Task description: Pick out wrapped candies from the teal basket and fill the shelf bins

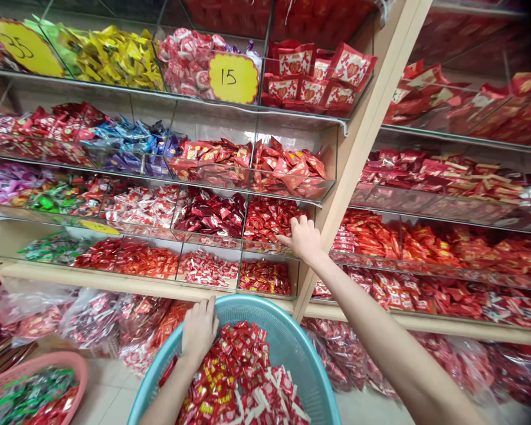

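My right hand (304,236) is at the front right corner of a clear bin (265,246), fingers bent and thumb pointing left; I cannot tell whether I am pinching anything, since my fingertips are partly hidden. Glossy, crinkled small red packets (268,221) lie heaped in that bin, just beside my thumb. My left hand (200,327) is hooked over the far rim of the blue basket (312,360), round, smooth-lipped plastic with a perforated wall. Inside are shiny yellow-printed packets (216,378) and red-and-white packets (277,395); my left forearm covers some, and the picture's bottom edge cuts off the rest. The pale wooden upright (358,147) stands close on my right. The basket's right inner wall is bare, and floor tiles (110,386) show between it and the pink basket (82,378), also cut off.
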{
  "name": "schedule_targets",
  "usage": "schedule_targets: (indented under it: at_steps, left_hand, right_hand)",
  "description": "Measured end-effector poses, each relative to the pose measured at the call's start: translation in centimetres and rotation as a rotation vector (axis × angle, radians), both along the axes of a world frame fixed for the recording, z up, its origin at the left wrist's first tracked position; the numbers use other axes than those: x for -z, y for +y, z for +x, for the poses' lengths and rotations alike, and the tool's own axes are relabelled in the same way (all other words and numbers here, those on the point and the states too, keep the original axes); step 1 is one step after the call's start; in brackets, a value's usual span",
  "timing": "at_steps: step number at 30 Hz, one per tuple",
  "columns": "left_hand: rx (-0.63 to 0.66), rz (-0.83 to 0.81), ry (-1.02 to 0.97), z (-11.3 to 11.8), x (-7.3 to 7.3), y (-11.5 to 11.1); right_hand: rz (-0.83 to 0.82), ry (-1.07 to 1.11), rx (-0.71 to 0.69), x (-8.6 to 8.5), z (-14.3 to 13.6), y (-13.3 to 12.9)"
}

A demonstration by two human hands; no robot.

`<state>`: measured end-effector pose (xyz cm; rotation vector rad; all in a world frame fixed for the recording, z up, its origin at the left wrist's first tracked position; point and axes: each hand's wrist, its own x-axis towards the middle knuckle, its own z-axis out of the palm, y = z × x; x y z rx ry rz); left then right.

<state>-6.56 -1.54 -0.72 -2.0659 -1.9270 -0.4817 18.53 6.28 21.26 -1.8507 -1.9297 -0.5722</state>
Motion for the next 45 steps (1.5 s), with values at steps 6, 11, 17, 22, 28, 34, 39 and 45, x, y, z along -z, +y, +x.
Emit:
schedule_targets:
  at_steps: [6,11,17,22,28,34,39,45]
  left_hand:
    - [-0.009,-0.010,-0.010,0.0,0.0,0.0]
    - [-0.008,-0.027,-0.025,0.0,-0.1,-0.1]
    - [-0.012,-0.031,-0.051,0.1,0.0,0.0]
    - [-0.004,-0.007,-0.025,0.0,0.1,0.1]
    - [-0.003,-0.007,-0.040,0.0,0.0,0.0]
    - [-0.014,-0.028,-0.035,0.1,-0.2,-0.2]
    - [-0.015,-0.028,-0.028,0.1,-0.3,-0.2]
    - [-0.012,-0.001,0.003,0.0,0.0,-0.1]
  right_hand:
    - [-0.032,-0.016,0.127,0.2,-0.6,1.7]
    - [-0.082,-0.003,0.105,0.0,-0.5,1.7]
    - [-0.112,-0.008,0.068,-0.2,0.3,1.7]
    - [-0.095,-0.015,0.065,-0.1,-0.2,2.1]
    - [-0.068,-0.021,-0.004,-0.5,-0.6,2.3]
    - [-0.123,-0.020,0.042,-0.6,-1.0,2.7]
    - [-0.153,-0.059,0.027,-1.0,-0.3,3.3]
    - [-0.205,-0.087,-0.041,-1.5,0.4,3.5]
